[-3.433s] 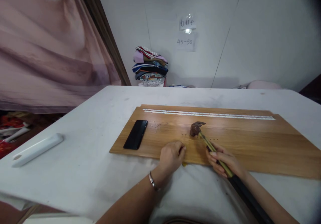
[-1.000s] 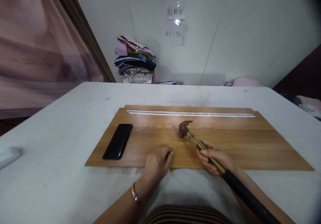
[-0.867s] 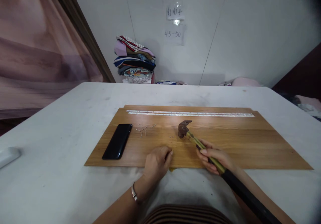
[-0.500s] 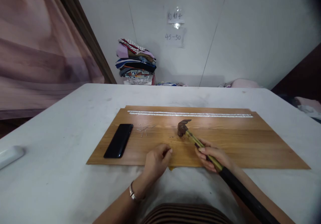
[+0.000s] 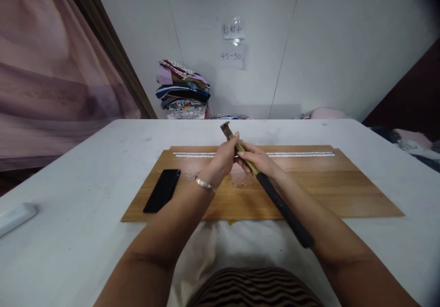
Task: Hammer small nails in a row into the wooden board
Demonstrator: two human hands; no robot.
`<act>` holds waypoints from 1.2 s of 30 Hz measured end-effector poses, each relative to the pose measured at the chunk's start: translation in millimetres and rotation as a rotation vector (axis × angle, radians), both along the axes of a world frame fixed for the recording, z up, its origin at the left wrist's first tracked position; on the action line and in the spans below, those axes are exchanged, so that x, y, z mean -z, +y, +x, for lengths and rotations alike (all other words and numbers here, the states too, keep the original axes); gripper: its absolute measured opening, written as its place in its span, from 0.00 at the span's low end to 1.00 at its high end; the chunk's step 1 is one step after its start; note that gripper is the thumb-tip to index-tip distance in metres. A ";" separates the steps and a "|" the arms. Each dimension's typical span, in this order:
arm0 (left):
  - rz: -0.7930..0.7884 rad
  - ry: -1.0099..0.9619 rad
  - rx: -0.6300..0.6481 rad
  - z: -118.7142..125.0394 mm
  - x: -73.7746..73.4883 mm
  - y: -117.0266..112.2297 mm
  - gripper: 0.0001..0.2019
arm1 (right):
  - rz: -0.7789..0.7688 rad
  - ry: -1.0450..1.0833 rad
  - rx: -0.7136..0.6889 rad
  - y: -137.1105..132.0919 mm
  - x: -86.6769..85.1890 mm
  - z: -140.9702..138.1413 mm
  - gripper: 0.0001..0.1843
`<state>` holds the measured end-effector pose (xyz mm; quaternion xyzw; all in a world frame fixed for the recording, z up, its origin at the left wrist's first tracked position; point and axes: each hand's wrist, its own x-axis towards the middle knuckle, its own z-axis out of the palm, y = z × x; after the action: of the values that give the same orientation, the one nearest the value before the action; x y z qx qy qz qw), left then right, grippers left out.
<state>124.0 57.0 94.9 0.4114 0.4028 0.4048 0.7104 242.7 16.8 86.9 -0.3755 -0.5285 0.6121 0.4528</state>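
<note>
A claw hammer [image 5: 252,167] with a yellowish shaft and black grip is held up over the wooden board [image 5: 309,183], its rusty head pointing away and to the left. My right hand [image 5: 259,160] is closed round the shaft below the head. My left hand [image 5: 225,156] is closed against the shaft just under the head, its fingers mostly hidden behind the wrist. Below the hands, several nail heads [image 5: 242,184] show in a short row on the board. Loose nails [image 5: 192,175] lie left of my left forearm, partly covered by it.
A black phone [image 5: 162,191] lies on the board's left part. Two white measuring strips [image 5: 299,154] run along the far edge. The board rests on a white table [image 5: 85,183]; a white object [image 5: 17,217] is at far left. Folded clothes [image 5: 184,91] are stacked by the wall.
The hammer has been lifted away from the board, further from me and to the left. My left hand has risen from the near edge to the hammer shaft; my right hand moved up with it.
</note>
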 end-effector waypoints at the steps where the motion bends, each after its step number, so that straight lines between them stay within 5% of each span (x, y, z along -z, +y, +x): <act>1: -0.014 0.027 -0.071 2.8 -7.9 10.0 0.22 | 0.011 0.014 0.035 5.8 -2.0 -7.2 0.29; 6: -0.008 0.050 -0.169 -8.9 -39.8 39.7 0.16 | 0.081 -0.040 0.061 1.9 -5.5 -16.4 0.34; 10: 0.096 0.154 -0.089 -40.2 -46.1 36.4 0.14 | 0.104 -0.112 0.175 -24.0 12.8 23.5 0.28; 16: -0.035 0.458 0.164 -71.9 -12.4 -12.1 0.20 | -0.046 0.029 0.702 -36.3 74.7 113.6 0.21; 21: -0.084 0.534 0.340 -73.0 29.1 -53.3 0.27 | -0.114 0.057 1.022 -32.2 112.0 144.7 0.17; 26: -0.106 0.530 0.344 -71.8 46.3 -65.5 0.28 | -0.124 -0.040 0.969 -30.4 114.0 141.1 0.16; 36: -0.323 0.493 0.354 -61.7 42.6 -60.7 0.28 | -0.107 -0.196 0.897 -30.9 115.8 134.3 0.15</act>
<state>62.3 -3.7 52.3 0.4427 0.5437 0.0944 0.7068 377.0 -14.1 -28.8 -0.6459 -0.3219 0.3439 0.6008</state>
